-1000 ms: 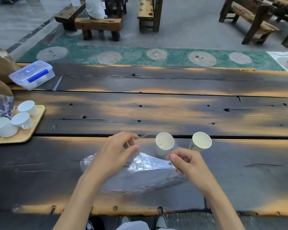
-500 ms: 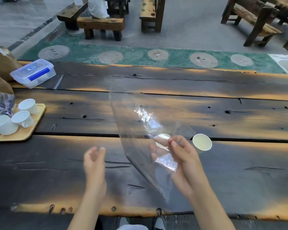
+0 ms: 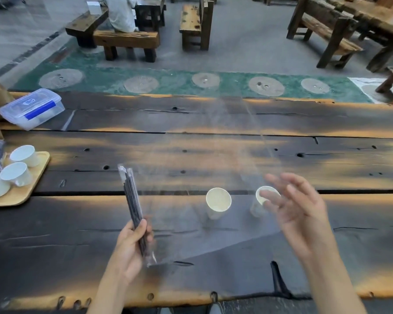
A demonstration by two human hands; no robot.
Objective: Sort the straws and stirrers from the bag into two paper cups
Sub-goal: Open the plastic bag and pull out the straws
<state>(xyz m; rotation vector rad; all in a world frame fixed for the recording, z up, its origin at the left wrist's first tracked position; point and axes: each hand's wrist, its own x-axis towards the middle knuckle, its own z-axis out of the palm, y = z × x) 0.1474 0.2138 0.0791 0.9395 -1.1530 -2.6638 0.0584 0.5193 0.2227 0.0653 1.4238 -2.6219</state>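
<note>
We see a bundle of dark straws and stirrers (image 3: 132, 205), still in a narrow clear wrapper, held tilted above the bench (image 3: 55, 245), its upper end leaning away and to the left. The left hand (image 3: 129, 248) grips the bundle's lower end, fingers and thumb curled round it. From that grip a large clear bag (image 3: 204, 241) fans out to the right, blurred and nearly see-through; we note its lower edge running from the left hand toward the right wrist. Through the film we see two paper cups: the left cup (image 3: 218, 200) and the right cup (image 3: 262, 198), both standing upright side by side, mouths open, near the seam between two planks. The right hand (image 3: 297, 209) hovers open with fingers spread and blurred, partly in front of the right cup; we cannot tell whether it touches the bag. Open bench lies left of the left hand and right of the right hand, and the near edge runs just below both forearms. At the far left we find a wooden tray (image 3: 25, 191) bearing white cups (image 3: 16, 173), and beyond it a clear lidded container (image 3: 32, 108).
</note>
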